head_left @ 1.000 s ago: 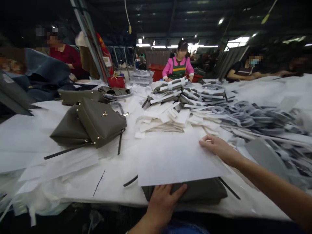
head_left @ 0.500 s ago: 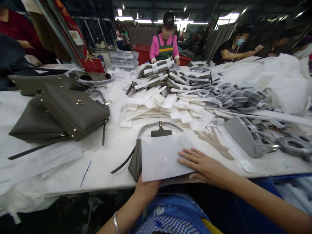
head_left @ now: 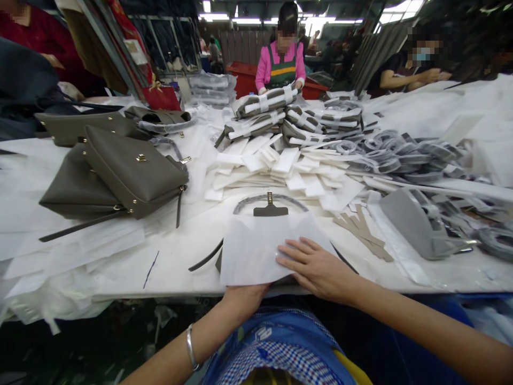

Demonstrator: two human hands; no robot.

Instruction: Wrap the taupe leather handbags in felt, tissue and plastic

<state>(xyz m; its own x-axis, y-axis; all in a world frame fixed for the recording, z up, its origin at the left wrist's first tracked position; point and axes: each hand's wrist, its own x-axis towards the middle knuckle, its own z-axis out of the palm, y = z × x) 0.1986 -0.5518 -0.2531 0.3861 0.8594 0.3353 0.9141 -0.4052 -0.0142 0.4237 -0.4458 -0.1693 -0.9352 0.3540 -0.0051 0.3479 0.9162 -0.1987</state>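
Hiding its fingers under the sheet (head_left: 252, 246), the left hand (head_left: 246, 297) has a grip I cannot tell; the right hand (head_left: 315, 267) lies flat on top. The bag (head_left: 284, 279) sits beneath, near on the desk (head_left: 176, 272), white strips (head_left: 286, 160) beyond.

no words I can make out from here, white emblem (head_left: 263, 335) on the blue apron (head_left: 300, 332), its lettering unreadable

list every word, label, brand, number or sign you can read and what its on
Nothing is legible.
White logo on the blue cloth apron: too blurred to read.
White rectangular tag on the red hanging cloth: no readable writing.
Small gold metal clip: any marking too small.
Faint pale marks below the white table's edge: too dim.
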